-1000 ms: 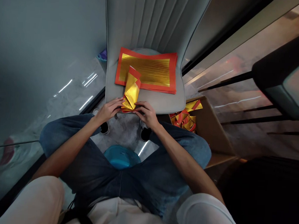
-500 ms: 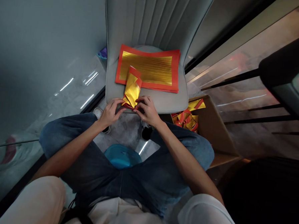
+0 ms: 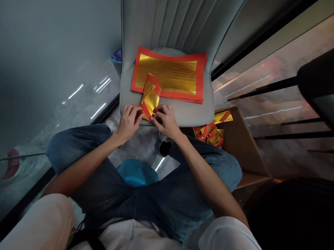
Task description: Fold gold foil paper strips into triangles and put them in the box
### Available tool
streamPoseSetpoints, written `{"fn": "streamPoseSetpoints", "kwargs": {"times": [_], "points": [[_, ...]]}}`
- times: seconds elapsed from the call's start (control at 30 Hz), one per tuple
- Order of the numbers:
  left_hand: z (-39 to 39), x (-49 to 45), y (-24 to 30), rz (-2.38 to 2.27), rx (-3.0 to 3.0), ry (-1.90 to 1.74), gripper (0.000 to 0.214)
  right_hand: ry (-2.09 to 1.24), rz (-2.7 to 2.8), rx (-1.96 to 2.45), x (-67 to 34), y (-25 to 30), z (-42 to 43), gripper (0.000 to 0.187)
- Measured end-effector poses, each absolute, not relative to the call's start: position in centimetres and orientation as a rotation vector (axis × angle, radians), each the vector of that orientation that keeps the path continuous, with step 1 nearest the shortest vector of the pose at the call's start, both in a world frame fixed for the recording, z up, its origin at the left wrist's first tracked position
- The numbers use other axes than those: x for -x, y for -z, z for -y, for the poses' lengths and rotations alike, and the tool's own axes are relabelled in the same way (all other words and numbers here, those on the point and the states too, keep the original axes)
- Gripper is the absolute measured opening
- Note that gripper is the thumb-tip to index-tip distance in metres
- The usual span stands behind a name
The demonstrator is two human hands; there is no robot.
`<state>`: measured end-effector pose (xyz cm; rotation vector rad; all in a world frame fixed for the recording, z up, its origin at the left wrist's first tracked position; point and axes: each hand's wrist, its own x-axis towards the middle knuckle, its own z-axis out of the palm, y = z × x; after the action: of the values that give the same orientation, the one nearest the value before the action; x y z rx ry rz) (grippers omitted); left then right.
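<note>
A partly folded sheet of red and gold paper (image 3: 151, 98) lies at the front edge of the grey chair seat (image 3: 184, 114), its upper end overlapping a stack of flat paper sheets (image 3: 170, 71) with red borders and gold centres. My left hand (image 3: 129, 121) has its fingers closed at the lower left corner of the folded paper. On the lower right side, my right hand (image 3: 166, 120) pinches the paper between thumb and fingers. Parts of the lower edge are hidden behind my fingertips.
Right of the chair, an open cardboard box (image 3: 249, 148) holds several folded red and gold pieces (image 3: 211, 133). A blue rounded object (image 3: 138, 172) is between my legs. Thin black legs (image 3: 264, 89) of other furniture stand at right. A glossy panel (image 3: 53, 59) borders the left.
The paper's lower edge has been turned up, and a red diagonal band now shows across its lower part. My left hand has turned, with its fingers more curled. The view has shifted slightly.
</note>
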<state>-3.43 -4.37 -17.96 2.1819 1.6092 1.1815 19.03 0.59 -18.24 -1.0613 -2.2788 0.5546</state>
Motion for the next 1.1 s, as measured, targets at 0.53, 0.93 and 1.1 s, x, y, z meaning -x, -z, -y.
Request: {"fn": "streamPoseSetpoints", "kwargs": {"times": [0.53, 0.93, 1.1], "points": [[3.8, 3.5, 17.8, -1.635, -2.307, -0.961, 0.034, -0.507, 2.278, 1.118, -18.6, 18.7, -0.8, 0.031], [4.5, 3.3, 17.3, -1.776, -2.315, -0.849, 0.033, -0.466, 2.408, 0.999, -19.2, 17.6, -0.1, 0.046], [4.1, 3.4, 17.7, -1.68, -2.31, -0.878, 0.034, -0.519, 2.428, 0.894, -19.8, 18.1, -0.3, 0.035]]}}
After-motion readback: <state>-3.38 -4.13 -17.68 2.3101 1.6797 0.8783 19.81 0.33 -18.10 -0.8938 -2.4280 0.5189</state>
